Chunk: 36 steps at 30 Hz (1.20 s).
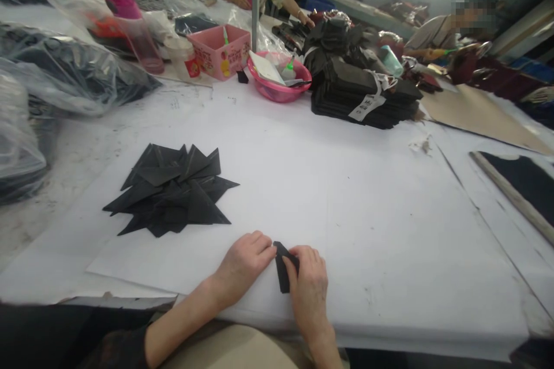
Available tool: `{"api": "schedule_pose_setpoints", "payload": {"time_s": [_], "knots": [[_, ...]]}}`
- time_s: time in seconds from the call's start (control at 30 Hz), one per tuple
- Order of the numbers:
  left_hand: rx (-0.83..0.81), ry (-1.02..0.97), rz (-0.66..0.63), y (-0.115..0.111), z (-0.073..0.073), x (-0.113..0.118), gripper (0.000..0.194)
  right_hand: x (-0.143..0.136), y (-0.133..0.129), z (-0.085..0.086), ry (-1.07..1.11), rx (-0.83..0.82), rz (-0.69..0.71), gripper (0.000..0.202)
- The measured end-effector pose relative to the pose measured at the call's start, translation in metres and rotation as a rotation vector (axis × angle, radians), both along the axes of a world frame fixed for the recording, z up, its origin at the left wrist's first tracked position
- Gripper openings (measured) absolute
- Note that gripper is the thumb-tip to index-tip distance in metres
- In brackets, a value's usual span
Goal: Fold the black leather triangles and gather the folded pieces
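Observation:
Near the front edge of the white-covered table [367, 230], my right hand [309, 277] is closed on a small folded black piece [282, 277], thumb on its face and fingers behind. My left hand [246, 262] is closed, its fingertips at the upper left corner of that same piece; whether they pinch it or only touch it is hard to tell. To the left and farther back lies a loose pile of black pointed pieces [173, 196], overlapping one another.
Plastic-wrapped dark bundles [73, 63] lie at the left. Along the back are a pink bottle [138, 34], a pink box [220, 55], a pink basin [277, 89] and stacked black pieces [346, 92]. A metal post [255, 6] rises behind. Two people work beyond.

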<state>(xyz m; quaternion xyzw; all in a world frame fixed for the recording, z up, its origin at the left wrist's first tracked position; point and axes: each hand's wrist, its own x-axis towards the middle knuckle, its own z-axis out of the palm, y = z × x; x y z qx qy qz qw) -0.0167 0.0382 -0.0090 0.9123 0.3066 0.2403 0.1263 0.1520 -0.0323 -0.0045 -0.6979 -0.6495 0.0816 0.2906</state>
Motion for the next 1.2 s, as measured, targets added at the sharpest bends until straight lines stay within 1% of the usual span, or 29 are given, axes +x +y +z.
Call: {"api": "schedule_pose_setpoints", "payload": {"time_s": [0.1,0.2,0.27,0.3,0.4,0.43,0.6,0.77,1.2], "knots": [[-0.019,-0.050,0.053,0.0019,-0.0032,0.0026,0.012,-0.0002,-0.0001,-0.0004,-0.006,0.025,0.010,0.011],[-0.063,-0.074,0.072,0.0024,-0.0045,0.0029,0.013,-0.0001,-0.0013,0.0004,-0.009,-0.013,0.036,0.015],[-0.068,-0.074,0.073,0.0020,-0.0046,0.0021,0.010,-0.0003,-0.0022,0.0005,0.003,-0.032,0.040,0.014],[-0.058,-0.070,0.068,0.0016,-0.0046,0.0017,0.009,-0.0006,-0.0025,0.0003,0.007,-0.022,0.038,0.014],[0.006,-0.045,0.045,0.0003,-0.0044,0.0008,0.023,-0.0029,-0.0025,-0.0007,-0.022,0.045,0.026,0.014],[0.027,-0.039,0.039,0.0000,-0.0040,0.0007,0.025,-0.0039,-0.0024,-0.0009,-0.044,0.066,0.024,0.015],[0.108,-0.037,0.005,-0.0010,-0.0009,-0.0001,0.020,-0.0080,-0.0024,0.0006,-0.142,0.124,0.021,0.019],[0.167,0.000,-0.007,-0.0025,-0.0018,-0.0009,0.020,-0.0080,-0.0034,0.0022,-0.173,0.157,0.039,0.020],[0.194,0.035,0.008,-0.0042,-0.0010,0.0001,0.017,-0.0090,-0.0051,-0.0020,-0.232,0.169,0.043,0.024]]}}
